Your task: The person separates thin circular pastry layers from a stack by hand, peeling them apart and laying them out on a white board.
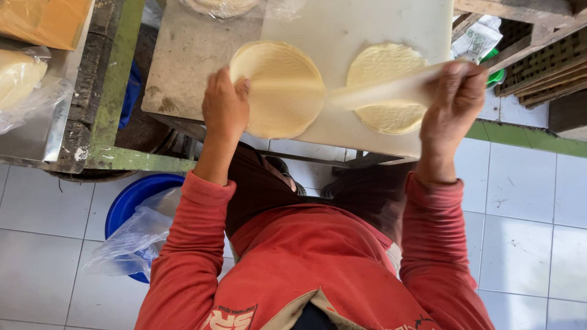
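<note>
Head view: left hand (225,109) flat on pale dough stack (278,88) at counter (183,55) centre, grip open, holding nothing; right hand (454,101) at 2 o'clock, grip pinched shut on blurred thin sheet (391,88). Risk: sheet tears or folds if pulled fast; second stack (385,98) close under it

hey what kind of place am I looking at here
Probably a small food-making workshop. Thin round dough sheets lie on a white work board, the left hand rests on a stack of them, and the floor is white tile.
</note>
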